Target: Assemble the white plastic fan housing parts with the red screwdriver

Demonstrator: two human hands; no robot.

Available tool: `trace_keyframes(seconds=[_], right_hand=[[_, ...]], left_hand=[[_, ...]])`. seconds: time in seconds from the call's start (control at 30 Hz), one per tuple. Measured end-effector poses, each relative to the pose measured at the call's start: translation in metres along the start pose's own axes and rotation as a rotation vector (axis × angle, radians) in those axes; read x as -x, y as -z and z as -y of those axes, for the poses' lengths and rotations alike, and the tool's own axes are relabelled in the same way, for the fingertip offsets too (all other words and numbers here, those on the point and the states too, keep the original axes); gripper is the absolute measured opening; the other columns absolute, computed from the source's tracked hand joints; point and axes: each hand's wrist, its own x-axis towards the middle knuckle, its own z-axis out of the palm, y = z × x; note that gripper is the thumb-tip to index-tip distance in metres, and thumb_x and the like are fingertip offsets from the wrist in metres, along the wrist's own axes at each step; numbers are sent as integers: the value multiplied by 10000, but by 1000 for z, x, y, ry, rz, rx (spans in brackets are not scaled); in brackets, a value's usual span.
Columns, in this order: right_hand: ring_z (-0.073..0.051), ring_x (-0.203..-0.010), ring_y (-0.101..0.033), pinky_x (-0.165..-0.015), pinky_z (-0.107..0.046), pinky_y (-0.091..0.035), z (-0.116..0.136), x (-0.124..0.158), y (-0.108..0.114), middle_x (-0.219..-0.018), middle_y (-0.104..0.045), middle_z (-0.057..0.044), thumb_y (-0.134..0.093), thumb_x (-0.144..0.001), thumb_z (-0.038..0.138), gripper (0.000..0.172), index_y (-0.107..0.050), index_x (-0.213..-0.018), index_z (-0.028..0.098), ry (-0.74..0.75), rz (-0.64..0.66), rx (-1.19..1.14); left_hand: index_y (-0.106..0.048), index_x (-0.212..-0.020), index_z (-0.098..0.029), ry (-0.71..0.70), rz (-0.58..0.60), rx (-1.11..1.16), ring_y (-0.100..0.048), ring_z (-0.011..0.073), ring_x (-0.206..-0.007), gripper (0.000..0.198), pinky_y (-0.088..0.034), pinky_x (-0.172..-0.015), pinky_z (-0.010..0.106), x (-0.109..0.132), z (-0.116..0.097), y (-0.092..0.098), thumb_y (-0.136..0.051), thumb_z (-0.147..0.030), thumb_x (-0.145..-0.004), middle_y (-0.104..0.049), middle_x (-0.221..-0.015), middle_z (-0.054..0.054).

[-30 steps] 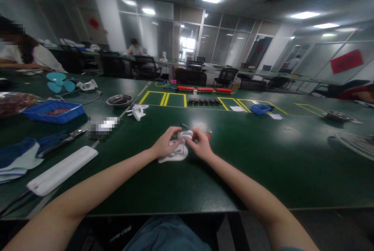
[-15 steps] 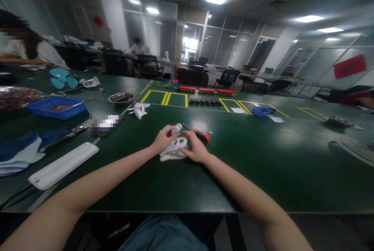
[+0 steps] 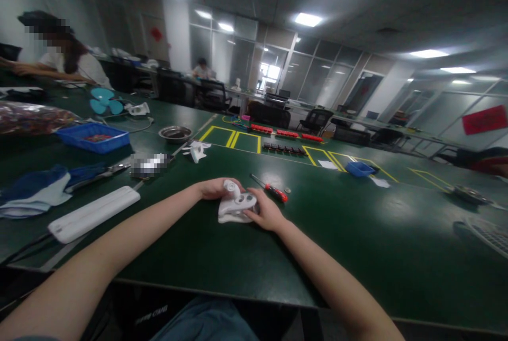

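My left hand [image 3: 216, 188] is closed around a short white plastic tube-like piece [image 3: 231, 189] with a round end. This piece stands over a white plastic base [image 3: 228, 211] with round openings in its top; whether the two are joined I cannot tell. On the base's right side my right hand [image 3: 266, 211] grips, thumb in front and fingers behind it. The base rests on the green table [image 3: 190, 261]. Just beyond my right hand lies a red and black screwdriver [image 3: 275, 192], its shaft pointing away to the left. A small round metal piece [image 3: 287, 190] lies beside its handle.
To the left are a white power strip [image 3: 95, 214], blue gloves [image 3: 35, 187], a blue tray [image 3: 95, 141], a metal bowl [image 3: 175, 134] and teal fan blades [image 3: 105, 101]. A white part [image 3: 196, 151] lies ahead. A person [image 3: 71, 61] sits at far left.
The tube-like piece has tipped, its round end now facing me, and my left hand has shifted slightly left behind it. The whole view has turned a little left.
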Motion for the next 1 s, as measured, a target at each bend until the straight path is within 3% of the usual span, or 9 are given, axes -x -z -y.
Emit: trace_keyframes(seconds=[0.27, 0.5, 0.63, 1.0], right_hand=[[-258, -1088, -563, -917, -404, -481, 2, -1, 1, -1244, -526, -133, -601, -869, 455, 609, -376, -1375, 201, 7, -4, -9], [-256, -1067, -572, -899, -399, -487, 3, -2, 2, -1231, -537, -129, -616, -859, 445, 600, -389, -1360, 205, 3, 5, -11], [-245, -1050, -576, -904, -389, -481, 4, -2, 2, -1211, -545, -120, -620, -859, 429, 576, -403, -1345, 209, 11, 1, -22], [-243, -1017, -583, -875, -387, -489, 4, -2, 2, -1193, -552, -119, -618, -860, 440, 576, -405, -1343, 209, 2, 4, -13]], left_hand=[[-701, -1066, -187, 99, 22, -181, -641, 195, -1006, 431, -470, -942, 355, -1, -8, -7, -783, -131, -646, -680, -1134, 85], [-673, -1081, -203, 59, 38, -187, -618, 201, -1053, 467, -448, -969, 371, -1, -11, -14, -790, -146, -632, -657, -1157, 76], [-679, -1025, -194, 44, 40, -206, -616, 194, -1041, 428, -454, -952, 358, -1, -10, -13, -797, -152, -616, -643, -1166, 75], [-692, -1100, -235, 110, 81, -312, -594, 219, -1093, 437, -444, -977, 365, -3, -9, -6, -713, -144, -673, -619, -1221, 59]])
